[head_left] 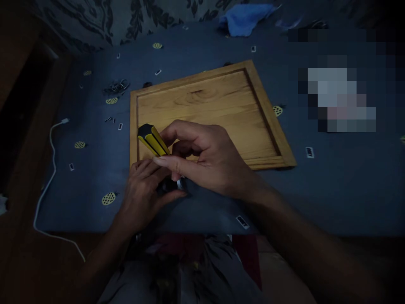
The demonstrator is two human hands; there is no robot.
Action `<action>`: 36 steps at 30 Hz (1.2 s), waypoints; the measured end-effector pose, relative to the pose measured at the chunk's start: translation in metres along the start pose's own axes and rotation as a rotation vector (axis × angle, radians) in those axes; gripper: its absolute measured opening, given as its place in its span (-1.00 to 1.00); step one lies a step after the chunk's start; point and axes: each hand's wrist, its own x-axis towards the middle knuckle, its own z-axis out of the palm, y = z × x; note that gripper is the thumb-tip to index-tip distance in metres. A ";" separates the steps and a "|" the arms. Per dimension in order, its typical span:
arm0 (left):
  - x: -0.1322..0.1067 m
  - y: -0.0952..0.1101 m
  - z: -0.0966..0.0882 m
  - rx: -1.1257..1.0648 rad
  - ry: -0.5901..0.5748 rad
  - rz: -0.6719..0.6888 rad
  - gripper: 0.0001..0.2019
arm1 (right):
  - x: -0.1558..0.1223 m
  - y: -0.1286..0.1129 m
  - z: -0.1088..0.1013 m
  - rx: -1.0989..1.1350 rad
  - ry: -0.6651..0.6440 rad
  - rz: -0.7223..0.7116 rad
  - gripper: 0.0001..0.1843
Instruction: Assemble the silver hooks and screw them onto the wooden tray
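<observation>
My right hand point(205, 158) is closed around a yellow-and-black screwdriver handle point(152, 138), which sticks up and to the left from between the fingers. Just below it, my left hand point(142, 192) is curled around a small dark metallic object point(174, 184) that I cannot make out clearly. Both hands meet over the near left corner of a wooden tray point(205, 103) lying on a dark blue patterned cloth point(316, 190). The screwdriver's shaft and tip are hidden by the hands.
A small heap of metal parts point(116, 87) lies left of the tray. A white cable point(52, 160) runs down the left side. A blue rag point(245, 19) sits at the far edge. Small labels are scattered over the cloth.
</observation>
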 end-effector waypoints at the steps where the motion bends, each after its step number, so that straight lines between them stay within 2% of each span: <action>1: 0.000 0.000 0.000 0.005 0.001 -0.002 -0.70 | 0.000 0.000 0.000 0.004 -0.001 0.001 -0.91; 10: 0.000 0.000 0.001 0.005 0.008 -0.005 -0.71 | 0.000 0.001 0.001 0.028 0.010 -0.005 -0.92; 19: -0.001 -0.001 0.002 -0.001 -0.009 0.012 -0.64 | 0.001 0.001 0.001 0.020 0.029 -0.025 -0.94; 27: -0.002 -0.001 0.004 -0.018 0.017 0.012 -0.63 | 0.001 0.004 0.002 0.076 0.049 0.012 -0.72; 36: -0.002 -0.001 0.005 -0.028 0.007 -0.016 -0.64 | 0.001 0.004 -0.002 0.042 0.023 -0.039 -0.79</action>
